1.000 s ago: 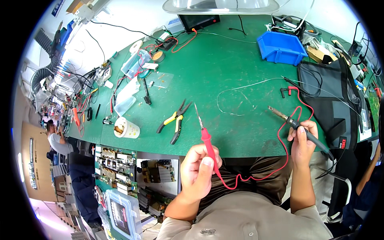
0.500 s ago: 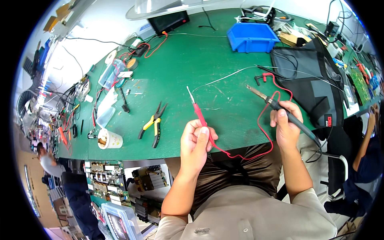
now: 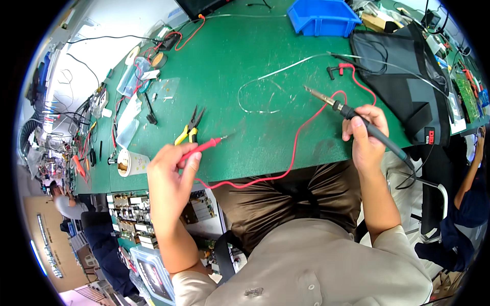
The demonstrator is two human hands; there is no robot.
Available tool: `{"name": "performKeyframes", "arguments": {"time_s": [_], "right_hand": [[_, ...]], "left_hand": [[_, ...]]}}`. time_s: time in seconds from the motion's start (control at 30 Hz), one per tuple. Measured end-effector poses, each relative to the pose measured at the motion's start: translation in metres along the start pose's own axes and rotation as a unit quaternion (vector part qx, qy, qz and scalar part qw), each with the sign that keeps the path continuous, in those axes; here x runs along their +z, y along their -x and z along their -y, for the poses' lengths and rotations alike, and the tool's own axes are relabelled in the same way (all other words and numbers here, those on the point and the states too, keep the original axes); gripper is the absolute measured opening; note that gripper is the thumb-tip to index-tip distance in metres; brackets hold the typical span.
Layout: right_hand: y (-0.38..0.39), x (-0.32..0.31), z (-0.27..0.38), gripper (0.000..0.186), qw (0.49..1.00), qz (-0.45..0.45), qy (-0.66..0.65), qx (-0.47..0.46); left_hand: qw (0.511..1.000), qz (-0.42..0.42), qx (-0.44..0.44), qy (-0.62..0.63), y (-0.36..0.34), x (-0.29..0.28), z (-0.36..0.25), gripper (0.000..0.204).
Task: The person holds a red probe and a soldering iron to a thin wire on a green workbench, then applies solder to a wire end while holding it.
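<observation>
Fingers of the left hand [image 3: 173, 168] are closed around the red test probe [image 3: 204, 147], over the near edge of the desk [image 3: 214, 71], its metal tip pointing right. Those of the right hand [image 3: 367, 137] are wrapped around the dark grip of the soldering iron [image 3: 380, 133], whose tip angles up and left. As far as the view shows, probe and iron are well apart, neither tip meets any workpiece, and no joining is under way; whether the probe's tip is finished cannot be told.

Silvery wire [image 3: 293, 66] lies in a loose loop ahead of the hands, held by neither. The red lead [image 3: 293, 158] sags between them and passes close to the iron's barrel, so it could snag or scorch. Yellow-handled pliers [image 3: 194, 133] lie just beyond the probe, crowding that side. A paper cup [image 3: 137, 164] stands to the left; a blue bin [image 3: 324, 25] and a black bag [image 3: 385, 76] fill the far right.
</observation>
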State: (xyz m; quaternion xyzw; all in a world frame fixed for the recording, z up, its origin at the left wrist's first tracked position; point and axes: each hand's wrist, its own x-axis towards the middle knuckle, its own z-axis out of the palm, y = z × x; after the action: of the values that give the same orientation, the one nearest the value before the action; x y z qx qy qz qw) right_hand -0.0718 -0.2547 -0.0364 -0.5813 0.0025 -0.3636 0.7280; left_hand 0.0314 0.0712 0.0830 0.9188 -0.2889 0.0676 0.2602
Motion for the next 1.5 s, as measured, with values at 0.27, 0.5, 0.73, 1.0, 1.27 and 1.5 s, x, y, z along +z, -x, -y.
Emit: {"name": "performKeyframes", "arguments": {"time_s": [0.27, 0.5, 0.73, 1.0, 1.27, 1.5], "right_hand": [[0.002, -0.003, 0.001, 0.021, 1.000, -0.001, -0.012, 0.016], [0.001, -0.002, 0.001, 0.021, 1.000, 0.002, -0.021, 0.012], [0.002, -0.003, 0.001, 0.020, 1.000, 0.000, -0.011, 0.014], [0.001, -0.002, 0.000, 0.019, 1.000, 0.006, -0.025, 0.005], [0.001, -0.002, 0.002, 0.019, 1.000, 0.006, -0.022, 0.005], [0.001, -0.002, 0.003, 0.019, 1.000, 0.004, 0.001, 0.007]], "left_hand": [[0.995, 0.072, 0.033, -0.061, -0.026, -0.010, -0.019, 0.015], [0.989, 0.127, 0.026, -0.072, -0.039, -0.006, -0.027, 0.014], [0.985, 0.128, 0.064, -0.100, -0.044, -0.005, -0.025, 0.014], [0.989, 0.104, 0.069, -0.082, -0.046, 0.000, -0.021, 0.012], [0.987, 0.134, 0.073, -0.055, -0.047, -0.005, -0.023, 0.010], [0.986, 0.139, 0.076, -0.061, -0.048, -0.005, -0.019, 0.011]]}}
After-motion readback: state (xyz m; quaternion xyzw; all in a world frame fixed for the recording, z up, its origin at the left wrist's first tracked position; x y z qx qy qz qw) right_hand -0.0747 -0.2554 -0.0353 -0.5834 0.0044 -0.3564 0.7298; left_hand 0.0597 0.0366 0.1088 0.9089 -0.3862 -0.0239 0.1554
